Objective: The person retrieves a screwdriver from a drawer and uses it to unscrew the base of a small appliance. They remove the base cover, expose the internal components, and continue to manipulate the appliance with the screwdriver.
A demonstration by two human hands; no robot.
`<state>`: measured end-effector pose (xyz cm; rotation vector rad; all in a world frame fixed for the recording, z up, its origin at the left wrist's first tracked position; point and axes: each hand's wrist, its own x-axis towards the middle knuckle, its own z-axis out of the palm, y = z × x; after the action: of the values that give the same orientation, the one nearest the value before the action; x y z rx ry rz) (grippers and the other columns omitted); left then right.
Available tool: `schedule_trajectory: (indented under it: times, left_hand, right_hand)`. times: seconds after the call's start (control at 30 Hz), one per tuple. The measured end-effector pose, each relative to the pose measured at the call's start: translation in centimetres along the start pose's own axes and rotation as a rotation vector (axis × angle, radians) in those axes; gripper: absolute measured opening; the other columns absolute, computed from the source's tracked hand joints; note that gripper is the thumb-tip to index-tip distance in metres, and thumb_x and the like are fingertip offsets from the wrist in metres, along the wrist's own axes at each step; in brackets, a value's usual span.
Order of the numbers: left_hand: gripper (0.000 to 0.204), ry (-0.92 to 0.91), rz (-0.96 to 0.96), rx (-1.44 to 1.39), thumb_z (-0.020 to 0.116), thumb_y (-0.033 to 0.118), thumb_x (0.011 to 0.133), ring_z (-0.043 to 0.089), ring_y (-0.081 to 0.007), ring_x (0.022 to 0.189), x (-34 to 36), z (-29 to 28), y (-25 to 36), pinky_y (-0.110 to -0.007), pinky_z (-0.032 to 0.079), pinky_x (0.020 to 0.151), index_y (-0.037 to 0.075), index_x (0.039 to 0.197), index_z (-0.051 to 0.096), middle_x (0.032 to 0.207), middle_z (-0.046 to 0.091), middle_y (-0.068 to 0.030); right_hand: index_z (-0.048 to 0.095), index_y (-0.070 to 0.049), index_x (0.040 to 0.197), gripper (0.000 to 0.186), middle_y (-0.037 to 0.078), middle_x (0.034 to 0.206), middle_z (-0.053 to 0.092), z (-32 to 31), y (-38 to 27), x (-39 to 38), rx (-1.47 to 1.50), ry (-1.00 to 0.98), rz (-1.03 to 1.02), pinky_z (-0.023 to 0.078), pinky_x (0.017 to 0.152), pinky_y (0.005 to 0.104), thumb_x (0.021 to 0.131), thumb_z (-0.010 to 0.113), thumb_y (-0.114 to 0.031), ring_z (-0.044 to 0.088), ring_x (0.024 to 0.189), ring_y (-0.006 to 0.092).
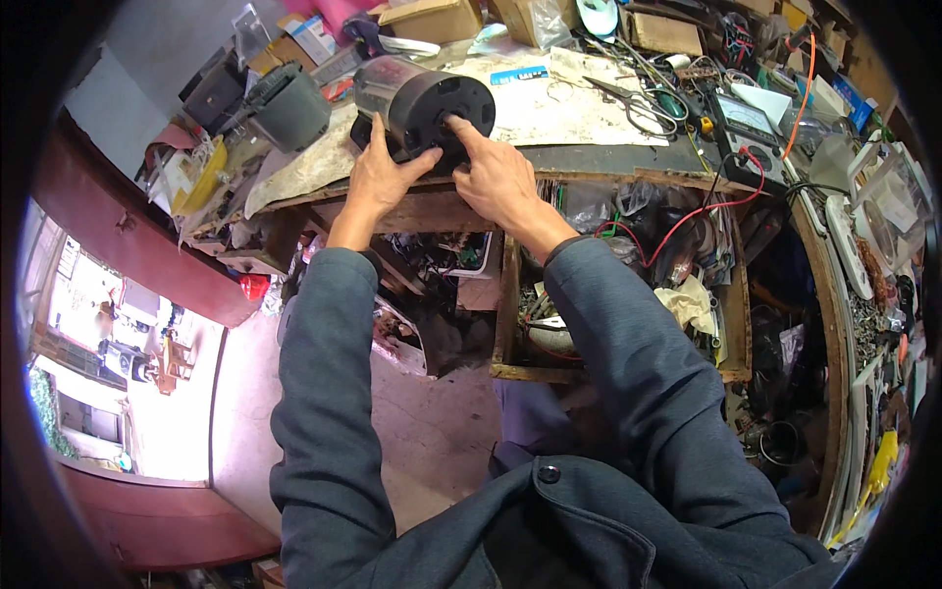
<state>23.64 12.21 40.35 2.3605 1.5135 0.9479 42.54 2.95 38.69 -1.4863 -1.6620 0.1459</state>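
While the left hand (386,172) braces the near side, a cylindrical appliance (422,98) with a greyish, shiny body lies tipped over at the front of the workbench (589,163), black base facing the wearer. And look at that left grip: thumb and fingers spread wide, holding the casing between them, thumb by the base's lower edge, fingers up its flank. Across to the right hand (502,179), index finger straight out and touching the base, the others curled in; its thumb is out of sight, so I can't tell whether anything is pinched there.

Just beyond both hands, a stained paper sheet (589,123) covers the bench, with a blue strip (518,76) on top. Out to the right of the grip, scissors (638,103) lie with their handles toward a multimeter (743,118), and a red test lead (699,208) loops down from it. Left of the grip stands a grey pot (287,106), and farther left a yellow basket (203,180). Behind the appliance, a cardboard box (432,20). Below the right hand, beneath the sleeve, an open wooden drawer (535,372) brims with jumbled parts.
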Motion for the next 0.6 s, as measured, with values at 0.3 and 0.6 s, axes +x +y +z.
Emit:
schedule_trajectory:
  times: [0.3, 0.6]
  left_hand:
    - [0.129, -0.026, -0.013, -0.030, 0.084, 0.063, 0.072, 0.063, -0.0418, 0.124, 0.0, 0.0, 0.0, -0.044, 0.049, 0.104, -0.011, 0.158, 0.021, 0.133, 0.062, -0.0340]
    - [0.129, -0.005, 0.004, 0.011, 0.083, 0.064, 0.073, 0.060, -0.0443, 0.128, 0.2, -0.1, -0.3, -0.044, 0.048, 0.106, -0.011, 0.157, 0.021, 0.135, 0.059, -0.0365]
  right_hand:
    - [0.055, -0.018, 0.144, 0.062, 0.026, 0.087, 0.071, -0.4, 1.0, 0.5, -0.072, 0.038, -0.141, 0.055, 0.075, 0.0548, 0.082, 0.064, -0.013, 0.069, 0.085, 0.0458]
    - [0.057, -0.011, 0.142, 0.060, 0.027, 0.111, 0.072, -0.2, 0.9, 1.6, 0.184, 0.023, -0.056, 0.054, 0.093, 0.0532, 0.083, 0.065, -0.015, 0.069, 0.105, 0.0444]
